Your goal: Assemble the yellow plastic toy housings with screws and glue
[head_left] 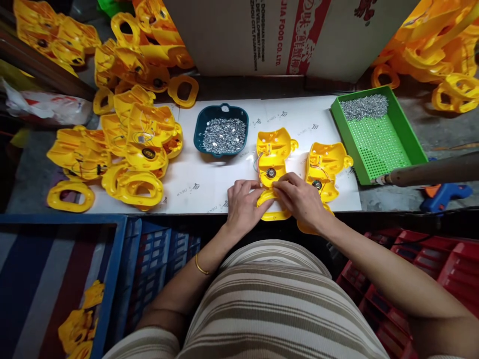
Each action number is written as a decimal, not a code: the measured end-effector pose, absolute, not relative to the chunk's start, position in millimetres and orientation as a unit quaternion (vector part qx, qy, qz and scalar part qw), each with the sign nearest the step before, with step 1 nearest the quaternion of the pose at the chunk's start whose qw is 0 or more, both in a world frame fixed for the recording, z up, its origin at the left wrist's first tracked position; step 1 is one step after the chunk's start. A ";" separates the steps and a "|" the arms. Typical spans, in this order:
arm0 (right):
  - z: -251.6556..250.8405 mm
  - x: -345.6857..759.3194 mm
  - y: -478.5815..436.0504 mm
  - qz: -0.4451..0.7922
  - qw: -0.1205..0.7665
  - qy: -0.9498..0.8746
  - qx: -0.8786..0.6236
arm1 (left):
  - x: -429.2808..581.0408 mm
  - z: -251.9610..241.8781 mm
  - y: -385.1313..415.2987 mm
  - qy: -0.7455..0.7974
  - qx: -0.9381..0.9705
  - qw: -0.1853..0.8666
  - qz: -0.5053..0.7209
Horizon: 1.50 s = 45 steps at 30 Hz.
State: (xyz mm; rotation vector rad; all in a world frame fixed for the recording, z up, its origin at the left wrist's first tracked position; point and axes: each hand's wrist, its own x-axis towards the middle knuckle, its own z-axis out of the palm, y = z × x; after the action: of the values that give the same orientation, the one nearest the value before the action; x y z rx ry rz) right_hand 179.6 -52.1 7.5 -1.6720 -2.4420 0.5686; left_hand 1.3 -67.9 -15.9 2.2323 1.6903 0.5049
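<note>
To the right of the dark bowl point(220, 134) and nearer the wearer, a yellow ring point(276, 216) lies between both hands, against a yellow shell's point(272, 158) near end. The left hand point(242, 203), fingers curled nearly closed, grips it; the right hand point(302, 198), pinching, apparently does too, though its fingers hide the contact.

A single head-worn view looks forward and steeply down from the wearer's own eye height. The striped shirt point(280, 309) fills the bottom middle, very near the lens. Arms point(377, 262) stretch up from the lower left and right, bringing the left hand point(241, 205) and right hand point(305, 199) near the centre. Beyond, the table point(443, 132) spreads wide, and a cardboard box point(228, 42), cut by the top edge, stands farther off.
</note>
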 end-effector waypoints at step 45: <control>39.8 190.6 36.9 0.224 0.152 -0.806 -0.527 | 19.4 8.4 12.4 0.587 0.698 0.285 0.295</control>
State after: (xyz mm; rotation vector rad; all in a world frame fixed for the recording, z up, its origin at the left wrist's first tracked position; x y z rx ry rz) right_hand 190.6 36.9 39.8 -1.5116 -2.3116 0.6439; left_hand 19.4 12.4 8.4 1.8659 1.5702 0.7884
